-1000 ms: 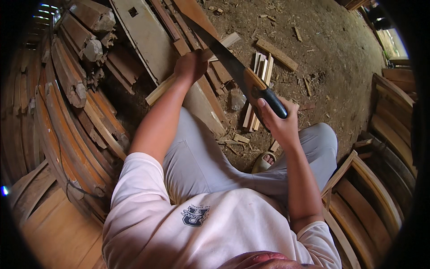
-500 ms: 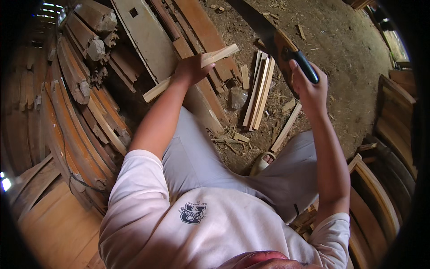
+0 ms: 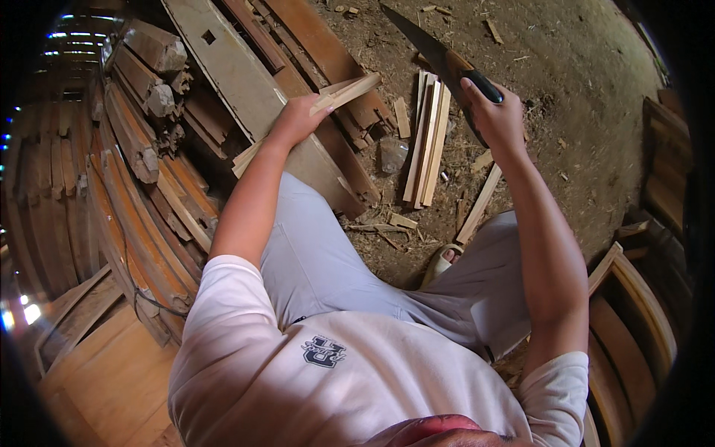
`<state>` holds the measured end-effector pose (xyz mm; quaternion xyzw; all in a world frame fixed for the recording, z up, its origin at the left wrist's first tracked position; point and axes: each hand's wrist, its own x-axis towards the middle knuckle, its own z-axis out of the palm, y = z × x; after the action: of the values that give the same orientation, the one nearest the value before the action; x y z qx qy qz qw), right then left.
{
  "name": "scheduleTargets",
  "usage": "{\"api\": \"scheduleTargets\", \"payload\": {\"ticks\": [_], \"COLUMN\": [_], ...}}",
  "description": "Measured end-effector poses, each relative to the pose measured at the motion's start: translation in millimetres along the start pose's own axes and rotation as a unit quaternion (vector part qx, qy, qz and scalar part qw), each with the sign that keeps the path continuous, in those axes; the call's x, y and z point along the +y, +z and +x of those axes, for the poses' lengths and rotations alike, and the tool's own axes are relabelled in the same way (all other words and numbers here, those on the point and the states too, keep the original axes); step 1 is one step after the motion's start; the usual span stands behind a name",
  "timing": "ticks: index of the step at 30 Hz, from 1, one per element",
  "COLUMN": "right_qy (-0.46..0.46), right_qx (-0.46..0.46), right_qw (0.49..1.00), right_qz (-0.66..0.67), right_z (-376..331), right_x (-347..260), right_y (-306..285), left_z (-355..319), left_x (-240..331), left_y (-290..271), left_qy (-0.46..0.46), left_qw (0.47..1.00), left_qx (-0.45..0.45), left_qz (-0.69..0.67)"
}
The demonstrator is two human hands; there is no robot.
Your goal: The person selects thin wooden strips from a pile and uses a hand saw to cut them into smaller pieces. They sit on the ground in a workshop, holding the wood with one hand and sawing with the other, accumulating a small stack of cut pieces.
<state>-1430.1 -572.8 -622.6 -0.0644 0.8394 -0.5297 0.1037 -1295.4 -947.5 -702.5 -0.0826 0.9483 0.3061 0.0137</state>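
My left hand [image 3: 299,119] is closed around a pale wooden strip [image 3: 356,91], whose far end sticks out to the right over the boards. The strip's other end shows beyond my wrist at the left. In my right hand [image 3: 497,115] is a handsaw [image 3: 439,63], gripped by its dark handle with a wooden part. Its dark blade points up and to the left, apart from the strip. Below the saw, a small bundle of cut wooden strips [image 3: 428,141] lies on the dirt floor.
Long planks [image 3: 246,82] lie under and beyond my left hand. Stacked old timbers [image 3: 141,216] fill the left side. A loose strip [image 3: 480,201] lies by my sandalled foot [image 3: 443,261]. Curved wooden frames [image 3: 640,305] stand at the right. Wood scraps litter the dirt floor [image 3: 573,112].
The handsaw and my right hand have moved slightly left and down in view. The strip in my left hand has shifted a little left and turned. Both hands keep their hold.
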Motion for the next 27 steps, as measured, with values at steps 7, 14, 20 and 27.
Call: {"api": "scheduleTargets", "payload": {"ticks": [7, 14, 20, 27], "right_qy": [0.047, 0.05, 0.082, 0.11], "right_qx": [0.023, 0.069, 0.13, 0.178], "right_qw": [0.998, 0.995, 0.988, 0.978], "right_qz": [-0.018, -0.057, -0.02, -0.008], "right_z": [-6, -2, 8, 16], "right_x": [-11, -4, 8, 26], "right_y": [-11, -27, -52, -69], "left_z": [5, 49, 50, 9], "left_x": [16, 124, 230, 193], "left_y": [-26, -75, 37, 167], "left_qy": [-0.023, 0.184, 0.504, 0.603], "left_qw": [0.995, 0.969, 0.831, 0.735], "left_qx": [0.037, 0.104, 0.063, -0.056], "left_qz": [0.089, 0.129, 0.229, 0.304]}}
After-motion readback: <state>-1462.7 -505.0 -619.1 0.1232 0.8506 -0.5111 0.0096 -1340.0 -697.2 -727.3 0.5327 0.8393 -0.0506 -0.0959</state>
